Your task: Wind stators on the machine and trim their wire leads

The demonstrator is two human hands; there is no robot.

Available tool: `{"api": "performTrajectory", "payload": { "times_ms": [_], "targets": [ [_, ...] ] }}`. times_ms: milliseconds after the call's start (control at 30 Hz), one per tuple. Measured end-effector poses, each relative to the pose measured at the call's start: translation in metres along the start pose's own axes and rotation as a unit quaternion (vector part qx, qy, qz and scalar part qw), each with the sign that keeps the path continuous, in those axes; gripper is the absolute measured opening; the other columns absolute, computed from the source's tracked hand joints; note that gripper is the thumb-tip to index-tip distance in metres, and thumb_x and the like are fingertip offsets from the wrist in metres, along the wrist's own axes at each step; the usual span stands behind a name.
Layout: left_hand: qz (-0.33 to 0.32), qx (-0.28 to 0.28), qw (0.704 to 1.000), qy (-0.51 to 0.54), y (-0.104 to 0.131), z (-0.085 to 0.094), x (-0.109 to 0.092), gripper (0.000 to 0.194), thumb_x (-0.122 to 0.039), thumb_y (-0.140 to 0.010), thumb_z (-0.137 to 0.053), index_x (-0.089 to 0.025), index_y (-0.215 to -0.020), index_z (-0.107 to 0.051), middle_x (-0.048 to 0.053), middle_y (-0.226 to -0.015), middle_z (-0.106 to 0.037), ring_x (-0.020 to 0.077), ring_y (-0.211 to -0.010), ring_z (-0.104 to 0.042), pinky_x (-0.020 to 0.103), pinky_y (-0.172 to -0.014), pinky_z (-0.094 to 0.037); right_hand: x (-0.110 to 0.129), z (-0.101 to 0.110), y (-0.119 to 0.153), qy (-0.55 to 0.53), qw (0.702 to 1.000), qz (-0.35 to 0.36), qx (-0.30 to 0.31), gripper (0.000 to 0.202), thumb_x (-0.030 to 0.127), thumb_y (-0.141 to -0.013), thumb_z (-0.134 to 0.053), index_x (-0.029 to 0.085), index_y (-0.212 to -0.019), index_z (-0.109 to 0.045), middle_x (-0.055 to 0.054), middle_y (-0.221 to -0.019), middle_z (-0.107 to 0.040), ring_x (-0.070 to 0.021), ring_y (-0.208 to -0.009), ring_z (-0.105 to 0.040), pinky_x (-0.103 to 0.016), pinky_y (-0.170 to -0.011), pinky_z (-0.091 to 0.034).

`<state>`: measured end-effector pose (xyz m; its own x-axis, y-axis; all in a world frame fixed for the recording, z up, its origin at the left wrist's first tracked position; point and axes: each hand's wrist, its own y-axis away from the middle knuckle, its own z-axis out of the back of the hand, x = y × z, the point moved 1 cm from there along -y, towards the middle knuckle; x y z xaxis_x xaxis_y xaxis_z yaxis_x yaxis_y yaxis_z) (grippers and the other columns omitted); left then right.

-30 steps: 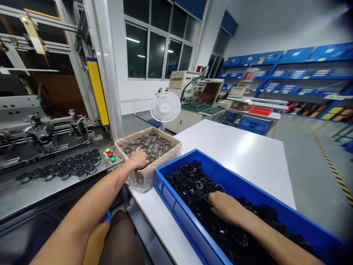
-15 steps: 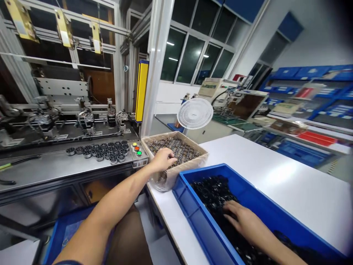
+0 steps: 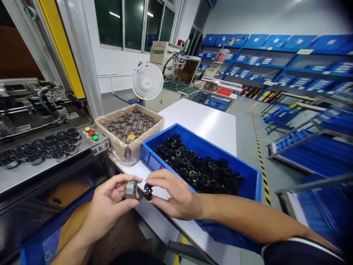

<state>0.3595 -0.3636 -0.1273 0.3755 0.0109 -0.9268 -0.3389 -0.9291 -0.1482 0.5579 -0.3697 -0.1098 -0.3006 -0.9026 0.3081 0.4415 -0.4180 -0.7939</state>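
Observation:
Between the thumb and fingers of my left hand (image 3: pixel 111 197) is a grey metal ring (image 3: pixel 130 189), a short slotted cylinder like a motor stator core. My right hand (image 3: pixel 172 193) pinches a small black plastic part (image 3: pixel 148 191) with a toothed edge. The two pieces face each other a small gap apart, over the front edge of the white table (image 3: pixel 190 114). Behind my right hand stands a blue bin (image 3: pixel 217 151) heaped with black plastic parts (image 3: pixel 193 165). Beyond my left hand sits a plastic-lined carton (image 3: pixel 124 145) holding rows of metal rings (image 3: pixel 135 123).
Left of the carton, several black-lined rings (image 3: pixel 41 147) stand on a steel machine bench (image 3: pixel 13 178) beside a panel of yellow, red and green buttons (image 3: pixel 91 133). A white fan (image 3: pixel 148 81) stands behind the carton. Blue shelving (image 3: pixel 275 59) lines the far wall.
My left hand has come back from the carton with a metal ring, my right hand from the bin with a black plastic part. Both hands are now close together. The view has turned right.

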Motion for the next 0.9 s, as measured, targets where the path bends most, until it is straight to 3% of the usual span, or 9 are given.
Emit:
{"api": "performTrajectory", "payload": {
  "times_ms": [133,400,533,700,900],
  "targets": [
    [0.013,-0.025,1.000,0.008,-0.001,-0.011,0.005,0.047,0.000,-0.057,-0.084,-0.024,-0.097,-0.078,0.005,-0.094,-0.080,0.0178,-0.080,-0.076,0.018,-0.070,-0.060,0.000,0.000,0.007,0.001,1.000,0.017,-0.014,0.029,0.024,-0.090,-0.066,0.013,-0.115,-0.056,-0.012,-0.101,-0.064,-0.0184,-0.096,-0.062,-0.032,-0.082,-0.057],
    [0.028,0.014,0.999,0.007,-0.006,-0.021,0.009,0.046,0.000,-0.056,-0.084,-0.025,-0.094,-0.079,0.006,-0.088,-0.081,0.0224,-0.081,-0.077,0.019,-0.068,-0.061,-0.007,0.001,0.007,-0.003,0.999,0.027,-0.024,0.025,0.026,-0.092,-0.064,0.015,-0.112,-0.054,-0.010,-0.095,-0.062,-0.0178,-0.091,-0.060,-0.035,-0.080,-0.056],
    [0.026,0.004,1.000,-0.006,-0.004,-0.020,0.012,0.044,-0.004,-0.057,-0.086,-0.025,-0.094,-0.079,0.005,-0.085,-0.081,0.0213,-0.077,-0.077,0.021,-0.069,-0.061,-0.009,0.003,0.007,-0.009,0.999,0.037,0.003,0.025,0.020,-0.091,-0.062,0.013,-0.114,-0.055,-0.012,-0.098,-0.062,-0.0180,-0.094,-0.061,-0.034,-0.083,-0.057],
    [0.047,-0.037,0.998,-0.037,0.002,-0.013,0.018,0.044,-0.017,-0.056,-0.091,-0.022,-0.098,-0.078,0.007,-0.088,-0.080,0.0227,-0.079,-0.077,0.024,-0.072,-0.062,-0.014,0.005,0.006,0.024,0.997,0.072,0.000,0.027,0.029,-0.092,-0.064,0.007,-0.108,-0.059,-0.015,-0.094,-0.066,-0.0195,-0.091,-0.062,-0.034,-0.080,-0.058],
    [0.038,-0.031,0.996,-0.077,0.001,-0.007,0.019,0.046,-0.019,-0.059,-0.090,-0.022,-0.103,-0.077,0.008,-0.093,-0.080,0.0221,-0.080,-0.076,0.023,-0.072,-0.061,-0.017,0.006,0.006,0.062,0.994,0.090,-0.003,0.022,0.027,-0.095,-0.059,0.008,-0.105,-0.061,-0.013,-0.094,-0.068,-0.0190,-0.093,-0.063,-0.033,-0.083,-0.057]
  ]
}}
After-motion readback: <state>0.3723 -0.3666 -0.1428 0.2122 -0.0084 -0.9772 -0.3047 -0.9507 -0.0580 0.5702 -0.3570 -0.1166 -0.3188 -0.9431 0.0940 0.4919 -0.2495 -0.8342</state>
